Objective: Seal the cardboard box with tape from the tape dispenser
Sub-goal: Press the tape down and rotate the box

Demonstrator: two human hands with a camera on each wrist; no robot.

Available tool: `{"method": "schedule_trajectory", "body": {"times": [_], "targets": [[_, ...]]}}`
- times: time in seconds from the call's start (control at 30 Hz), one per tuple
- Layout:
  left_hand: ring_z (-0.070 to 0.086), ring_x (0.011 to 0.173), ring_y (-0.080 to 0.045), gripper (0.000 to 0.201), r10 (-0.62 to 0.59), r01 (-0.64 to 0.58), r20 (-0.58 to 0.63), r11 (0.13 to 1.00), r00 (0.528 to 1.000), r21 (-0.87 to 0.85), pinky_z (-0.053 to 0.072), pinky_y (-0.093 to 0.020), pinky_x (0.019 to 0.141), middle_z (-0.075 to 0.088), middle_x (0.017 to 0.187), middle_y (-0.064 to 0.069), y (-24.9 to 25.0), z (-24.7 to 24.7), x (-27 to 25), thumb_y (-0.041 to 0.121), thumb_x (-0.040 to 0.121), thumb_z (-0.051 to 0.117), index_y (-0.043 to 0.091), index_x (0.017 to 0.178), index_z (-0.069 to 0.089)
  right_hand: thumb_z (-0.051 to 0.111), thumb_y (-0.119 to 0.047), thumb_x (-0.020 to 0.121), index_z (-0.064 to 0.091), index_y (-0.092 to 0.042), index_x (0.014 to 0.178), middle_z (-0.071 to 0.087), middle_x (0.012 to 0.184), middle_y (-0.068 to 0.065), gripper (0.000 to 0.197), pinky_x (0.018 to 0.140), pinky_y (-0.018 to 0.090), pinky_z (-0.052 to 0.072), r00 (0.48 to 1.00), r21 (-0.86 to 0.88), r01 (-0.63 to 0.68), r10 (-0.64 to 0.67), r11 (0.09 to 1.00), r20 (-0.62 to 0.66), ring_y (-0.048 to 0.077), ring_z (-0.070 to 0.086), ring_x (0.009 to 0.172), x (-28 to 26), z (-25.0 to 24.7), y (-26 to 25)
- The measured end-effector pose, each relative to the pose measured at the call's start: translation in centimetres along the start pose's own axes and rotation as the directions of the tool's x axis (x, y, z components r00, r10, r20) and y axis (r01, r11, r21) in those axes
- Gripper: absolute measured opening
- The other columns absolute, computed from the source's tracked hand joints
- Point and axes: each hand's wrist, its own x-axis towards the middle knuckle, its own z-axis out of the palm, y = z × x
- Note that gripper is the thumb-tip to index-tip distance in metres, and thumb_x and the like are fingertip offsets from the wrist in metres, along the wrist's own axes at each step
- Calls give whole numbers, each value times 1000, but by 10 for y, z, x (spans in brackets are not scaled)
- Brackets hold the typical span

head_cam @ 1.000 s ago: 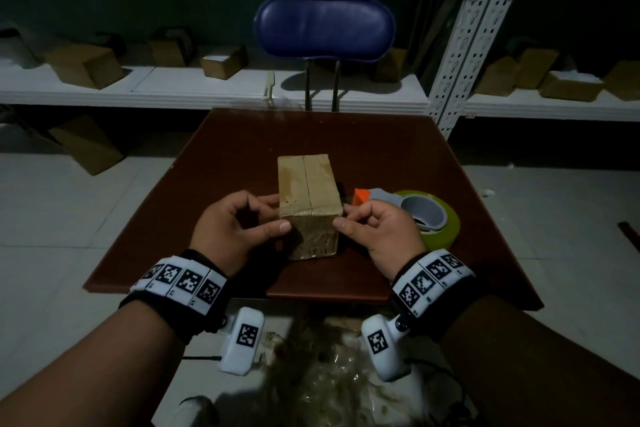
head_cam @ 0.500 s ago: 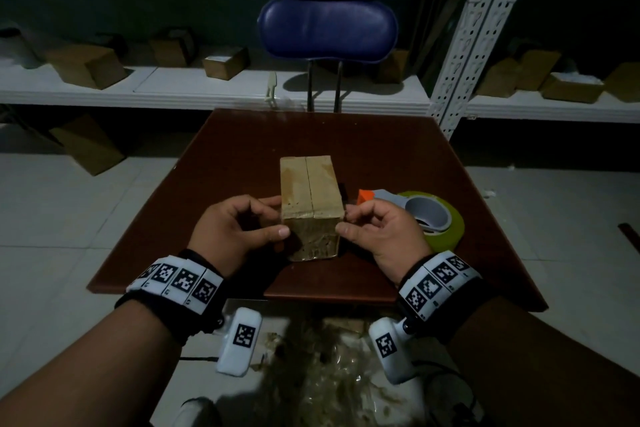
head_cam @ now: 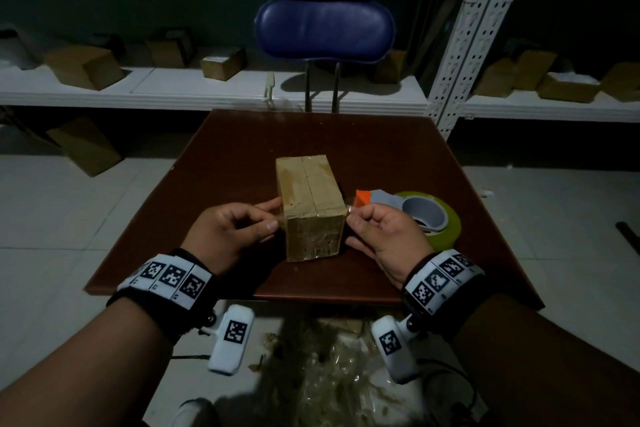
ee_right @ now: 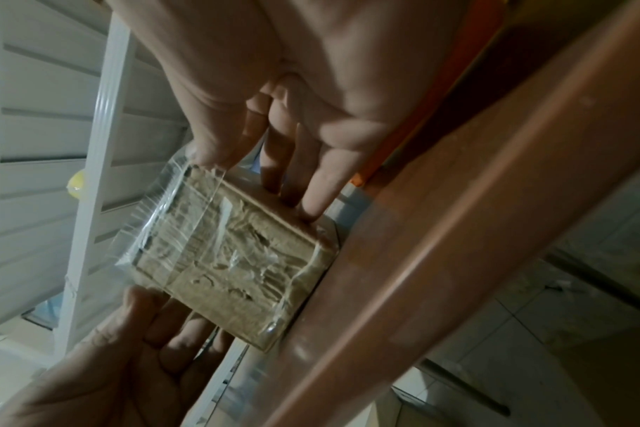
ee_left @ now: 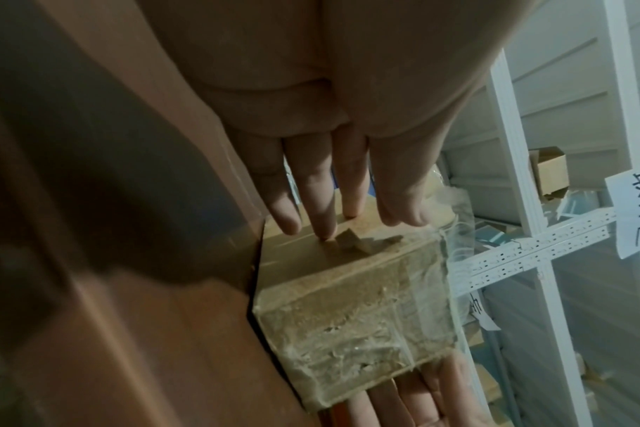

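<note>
Box (head_cam: pixel 308 191) stands between left grip (head_cam: pixel 239 232) and right grip (head_cam: pixel 384 236), both unclenched, pressing its sides.

Wears black bands (head_cam: pixel 166 283) topped with white code tiles behind left hand (head_cam: pixel 230 234) and right hand (head_cam: pixel 389 239), white tagged pods (head_cam: pixel 231 340) beneath.

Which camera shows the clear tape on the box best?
The right wrist view: the tape glints, wrinkled, across the box's near end. The left wrist view shows it fainter; the head view barely shows it.
</note>
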Motion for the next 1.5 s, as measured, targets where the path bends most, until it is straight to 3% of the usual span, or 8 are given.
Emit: {"method": "schedule_trajectory", "body": {"times": [0.2, 0.43, 0.6, 0.77, 0.97, 1.13, 1.37, 1.5], "targets": [[63, 120, -11, 7, -16, 13, -59, 999, 998, -39, 47, -47, 105, 75, 113, -8, 4, 6, -1, 16, 72, 73, 20, 68, 77, 61, -13, 99, 68, -6, 95, 73, 120, 11, 10, 88, 32, 57, 1000, 41, -22, 21, 999, 22, 15, 71, 109, -1, -1, 0], [68, 110, -9, 3, -105, 97, -108, 993, 989, -74, 50, -40, 102, 76, 110, -3, 1, 8, 3, 1, 81, 71, 0, 79, 72, 68, -13, 95, 70, -9, 91, 75, 114, 12, 6, 87, 35, 59, 997, 0, -16, 16, 1000, -79, 20, 72, 108, 0, 5, 2], [68, 110, -10, 8, -132, 116, -138, 987, 982, -115, 48, -41, 103, 76, 110, -4, 3, 11, 2, 0, 81, 71, 3, 73, 70, 68, -12, 95, 70, -11, 91, 78, 103, 9, 5, 86, 35, 58, 994, 27, -25, 28, 999, -102, 16, 75, 98, 0, 9, 3], [69, 107, -10, 25, -160, 134, -174, 979, 972, -156, 48, -40, 102, 76, 108, -3, 5, 14, 4, 2, 78, 74, -15, 93, 63, 70, -12, 94, 72, -11, 92, 80, 92, 7, 3, 82, 35, 59, 988, 36, -15, 20, 999, -153, 16, 76, 90, 1, 14, 4], [73, 94, -6, 16, -167, 130, -243, 978, 956, -161, 56, -19, 73, 78, 99, 2, 9, 23, 1, 2, 85, 69, -13, 88, 62, 67, -9, 94, 74, -16, 89, 79, 98, 11, 10, 95, 52, 58, 974, -7, -30, 28, 1000, -227, 28, 74, 101, 3, 18, 12], [71, 104, -16, 14, -176, 133, -238, 973, 955, -187, 53, -36, 90, 77, 103, -4, 7, 22, 3, 0, 84, 69, -6, 75, 61, 67, -11, 93, 75, -18, 88, 80, 94, 8, 12, 93, 53, 59, 970, -49, -8, -4, 999, -243, 27, 75, 97, 2, 21, 11], [65, 116, -34, 15, -218, 134, -131, 874, 967, -468, 51, -55, 95, 70, 119, -18, 5, 21, 2, -4, 81, 66, -2, 67, 61, 71, -16, 94, 70, -16, 87, 76, 100, 20, 7, 90, 39, 60, 979, -2, 27, -27, 1000, -200, 31, 73, 103, -7, 27, 5], [65, 116, -33, 13, -196, 104, -166, 890, 966, -443, 50, -58, 97, 70, 118, -19, 4, 22, 3, 1, 77, 69, -4, 69, 60, 70, -14, 95, 70, -21, 86, 76, 98, 19, 11, 92, 46, 60, 982, -24, 55, -58, 998, -179, 35, 72, 103, -8, 27, 1]]}}
